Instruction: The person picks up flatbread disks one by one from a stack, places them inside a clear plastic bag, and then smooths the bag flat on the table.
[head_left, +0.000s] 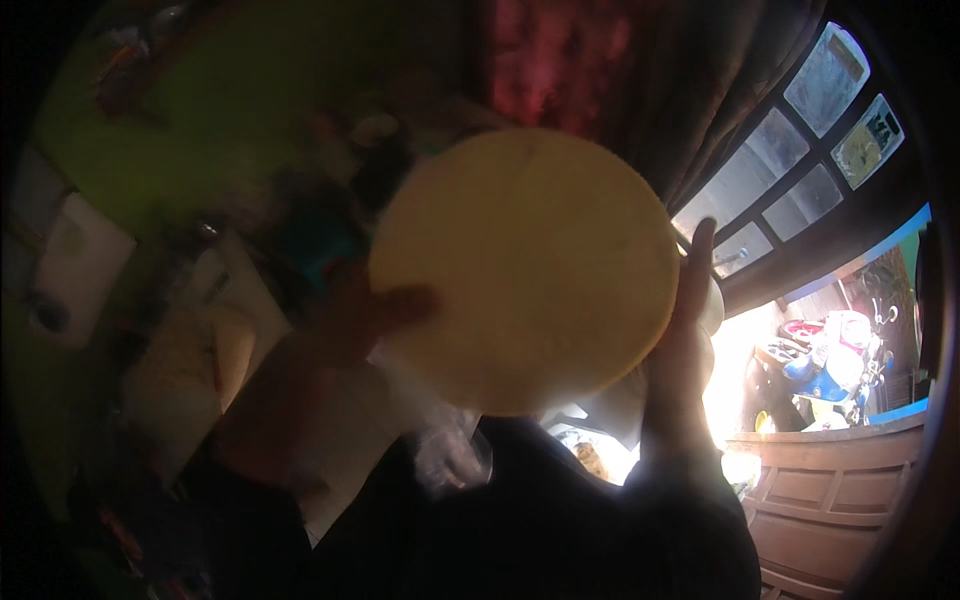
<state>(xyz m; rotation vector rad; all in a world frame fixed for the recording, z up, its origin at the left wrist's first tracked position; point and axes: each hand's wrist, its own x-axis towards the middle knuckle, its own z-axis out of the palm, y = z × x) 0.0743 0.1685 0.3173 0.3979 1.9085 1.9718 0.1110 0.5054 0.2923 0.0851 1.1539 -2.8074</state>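
A large, round, pale-yellow disc (525, 270) is held up close before me and fills the middle of the view. Its material cannot be told, though the edge looks slightly rough. My left hand (367, 311) grips its left side, the thumb lying over the near face and the other fingers hidden. At the right rim, my right hand (684, 311) supports the disc with its thumb pointing up; most of its fingers are behind the disc. Crumpled clear plastic (454, 454) shows beneath the disc, against my dark clothing.
To the right are a window with several panes (776, 150), a brown panelled wooden door (832, 487) and a motorcycle (832, 367) in bright light outside. A red curtain (562, 60) hangs behind the disc. Blurred pale items (187, 360) lie at the left, near a green wall (247, 90).
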